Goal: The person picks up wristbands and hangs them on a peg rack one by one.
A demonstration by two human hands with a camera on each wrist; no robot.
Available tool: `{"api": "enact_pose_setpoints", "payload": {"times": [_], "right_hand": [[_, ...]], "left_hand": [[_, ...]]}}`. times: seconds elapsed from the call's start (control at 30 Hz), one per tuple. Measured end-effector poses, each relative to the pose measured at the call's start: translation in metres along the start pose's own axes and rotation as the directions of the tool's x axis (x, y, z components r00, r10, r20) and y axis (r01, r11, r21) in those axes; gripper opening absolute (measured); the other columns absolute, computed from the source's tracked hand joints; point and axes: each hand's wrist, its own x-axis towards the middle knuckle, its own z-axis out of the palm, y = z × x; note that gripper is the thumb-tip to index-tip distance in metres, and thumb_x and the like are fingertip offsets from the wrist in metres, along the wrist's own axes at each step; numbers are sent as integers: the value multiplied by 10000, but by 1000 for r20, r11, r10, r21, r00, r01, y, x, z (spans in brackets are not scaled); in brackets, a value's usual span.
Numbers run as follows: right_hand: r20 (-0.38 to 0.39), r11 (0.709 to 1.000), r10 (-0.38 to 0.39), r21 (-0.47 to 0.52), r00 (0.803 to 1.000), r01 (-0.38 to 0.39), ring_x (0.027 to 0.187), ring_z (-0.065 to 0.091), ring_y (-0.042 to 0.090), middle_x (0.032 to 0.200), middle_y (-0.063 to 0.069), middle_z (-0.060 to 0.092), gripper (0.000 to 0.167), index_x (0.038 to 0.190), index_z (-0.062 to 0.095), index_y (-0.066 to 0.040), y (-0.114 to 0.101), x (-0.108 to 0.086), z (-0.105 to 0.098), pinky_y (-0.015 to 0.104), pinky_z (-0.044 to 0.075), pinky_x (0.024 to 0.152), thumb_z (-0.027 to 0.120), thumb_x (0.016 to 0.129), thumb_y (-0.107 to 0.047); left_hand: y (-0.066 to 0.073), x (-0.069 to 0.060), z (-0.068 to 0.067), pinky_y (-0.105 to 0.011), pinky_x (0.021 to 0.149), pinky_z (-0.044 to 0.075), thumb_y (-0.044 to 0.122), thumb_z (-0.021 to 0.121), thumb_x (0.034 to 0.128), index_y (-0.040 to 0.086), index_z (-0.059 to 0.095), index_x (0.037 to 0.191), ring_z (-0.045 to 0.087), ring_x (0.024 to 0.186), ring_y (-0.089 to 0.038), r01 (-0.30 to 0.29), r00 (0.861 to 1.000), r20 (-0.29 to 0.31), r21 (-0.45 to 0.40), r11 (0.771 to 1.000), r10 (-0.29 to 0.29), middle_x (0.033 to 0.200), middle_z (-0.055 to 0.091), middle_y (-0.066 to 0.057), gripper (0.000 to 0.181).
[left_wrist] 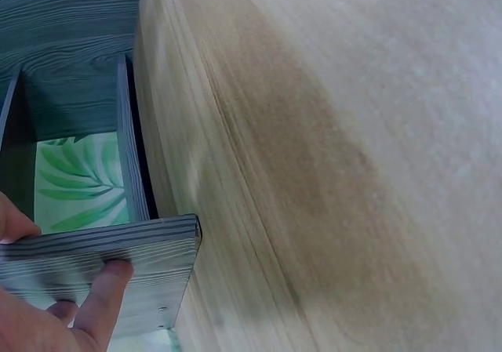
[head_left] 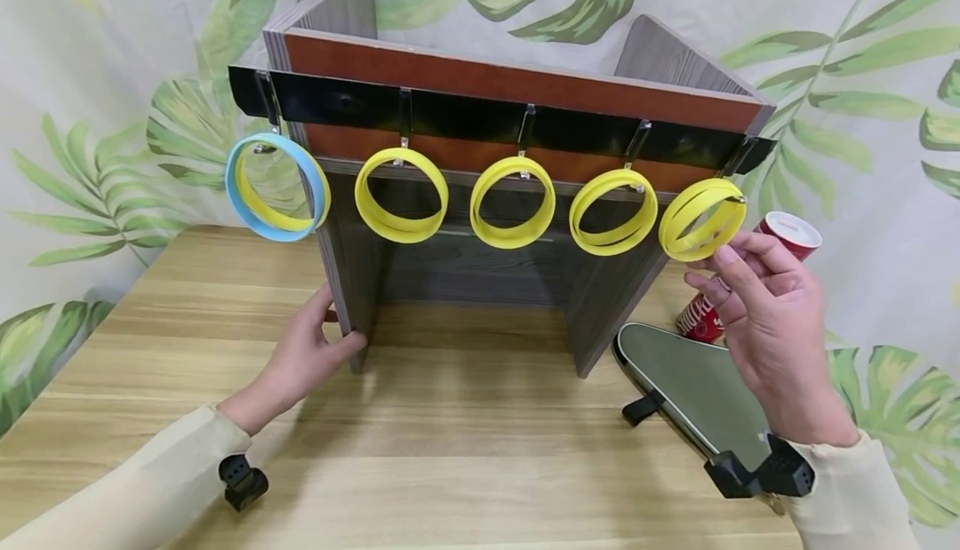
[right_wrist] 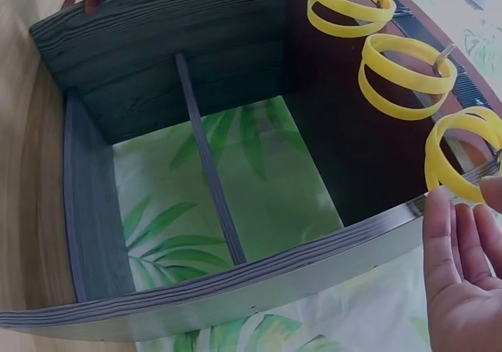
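Observation:
My left hand [head_left: 296,358] grips the left side panel of a grey wood-grain shelf [head_left: 341,283], thumb on one face and fingers on the other, as the left wrist view also shows. My right hand [head_left: 776,325] is at the rightmost yellow silicone wristband [head_left: 705,221], its thumb and fingertips pinching the lower edge. That wristband hangs from a hook on the black strip [head_left: 465,121] across the shelf's front. Further yellow wristbands [head_left: 513,237] hang from the middle hooks. On the leftmost hook hangs a blue wristband [head_left: 234,192] with a yellow one [head_left: 251,200] behind it.
Right of the shelf, a green zippered case [head_left: 682,375] lies on the wooden table [head_left: 450,467]. Beside it is a red can [head_left: 701,319], with a red-and-white container [head_left: 791,232] partly behind my right hand. A leaf-patterned cloth [head_left: 150,0] covers the background.

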Motion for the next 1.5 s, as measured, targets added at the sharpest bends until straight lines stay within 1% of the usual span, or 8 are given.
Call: {"api": "enact_pose_setpoints", "payload": {"times": [0.53, 0.7, 0.83, 0.97, 1.17, 1.33, 1.4, 1.5], "right_hand": [[136, 982, 82, -181, 987, -57, 846, 771, 186, 942, 95, 767, 207, 1042, 676, 18, 23, -20, -4, 297, 640, 801, 491, 1030, 110], [230, 925, 105, -380, 968, -10, 833, 767, 161, 945, 39, 773, 232, 1041, 695, -16, 35, -27, 0, 295, 638, 801, 499, 1028, 107], [344, 857, 111, -508, 932, 85, 855, 762, 132, 980, 34, 773, 174, 1061, 690, 36, 49, -31, 4, 287, 636, 803, 536, 1013, 104], [458, 723, 113, -647, 882, 243, 896, 723, 76, 1034, 62, 760, 159, 1095, 699, 7, 65, -36, 7, 234, 616, 821, 609, 985, 80], [633, 342, 191, -759, 750, 554, 1215, 636, 124, 1336, -5, 700, 359, 1337, 665, -168, 87, -48, 6, 347, 538, 1030, 717, 981, -177], [756, 133, 293, -639, 585, 758, 1471, 467, 236, 1603, 28, 506, 580, 1550, 504, -226, 109, -57, -1, 443, 417, 1186, 594, 1038, -484], [788, 81, 325, -573, 522, 815, 1518, 417, 273, 1663, 53, 429, 638, 1603, 428, -256, 117, -59, -5, 466, 386, 1207, 523, 1049, -558], [815, 38, 378, -488, 439, 872, 1575, 330, 312, 1723, 77, 316, 700, 1653, 312, -306, 126, -62, -11, 500, 331, 1238, 454, 1047, -627]], "left_hand": [[-1, -1, 0, -92, 851, 453, -87, 687, 860, 21, 569, 1392, 561, 982, 26, -63, 998, 10, 18, 998, 63, 1293, 675, -191, 556], [1, 1, -8, -114, 889, 491, -82, 680, 884, -7, 526, 1447, 627, 1114, -99, -83, 992, 99, 13, 996, 82, 1380, 636, -229, 589], [7, 0, -15, -325, 895, 595, -30, 673, 927, -18, 502, 1453, 667, 1164, -338, -39, 978, 206, 56, 998, 27, 1378, 629, -249, 553], [14, -8, -22, -532, 884, 601, 130, 693, 971, -59, 570, 1342, 706, 1076, -438, -3, 937, 338, 264, 965, -89, 1238, 674, -281, 434], [26, -28, -21, -433, 697, 604, 332, 732, 944, -31, 703, 1138, 679, 777, -205, -183, 814, 558, 514, 838, -164, 969, 719, -131, 413], [44, -40, -7, -414, 725, 626, 413, 706, 977, 89, 717, 1245, 735, 945, -233, -402, 761, 646, 400, 824, 58, 1158, 740, -81, 421], [51, -42, 0, -450, 827, 629, 457, 671, 997, 143, 649, 1406, 710, 1150, -287, -498, 740, 650, 355, 792, 174, 1355, 692, -108, 515], [56, -42, 9, -473, 960, 596, 522, 638, 1001, 264, 476, 1576, 608, 1339, -300, -630, 697, 642, 336, 700, 319, 1541, 570, -98, 651]]}}
